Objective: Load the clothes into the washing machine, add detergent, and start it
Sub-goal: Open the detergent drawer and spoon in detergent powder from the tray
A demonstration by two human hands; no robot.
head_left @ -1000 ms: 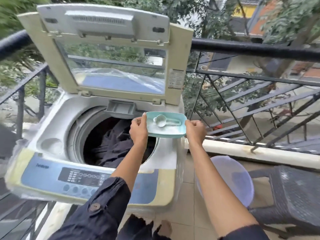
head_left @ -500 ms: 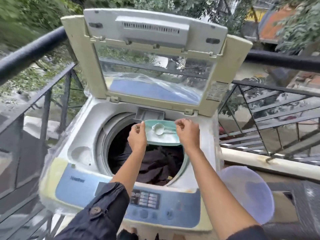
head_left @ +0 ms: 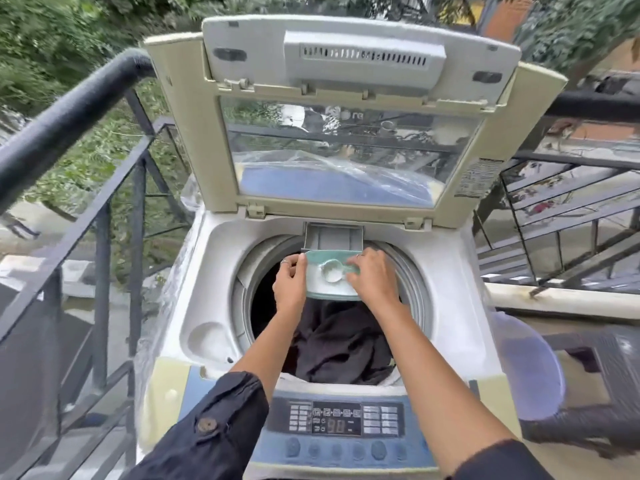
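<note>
A top-loading washing machine (head_left: pixel 214 289) stands with its lid (head_left: pixel 346 133) raised. Dark clothes (head_left: pixel 343 341) lie in its drum. Over the back of the drum I hold a teal detergent container (head_left: pixel 327 282) of white powder, with a clear scoop (head_left: pixel 334 271) lying in it. My left hand (head_left: pixel 289 284) grips its left edge. My right hand (head_left: pixel 372 275) grips its right edge, fingers over the scoop's handle. The container's far end sits just below the open grey dispenser drawer (head_left: pixel 334 235). The control panel (head_left: pixel 336 419) at the front shows lit digits.
Black metal railings (head_left: pixel 100 188) enclose the balcony on the left and behind. A pale lilac plastic basin (head_left: pixel 526 368) lies to the right of the machine, beside a dark woven stool (head_left: pixel 606 375). Plastic wrap covers parts of the machine's sides.
Both hands carried the container from beside the machine's right edge to over the drum, up to the dispenser drawer. My right hand shifted over the scoop's handle. The view swung to centre the machine.
</note>
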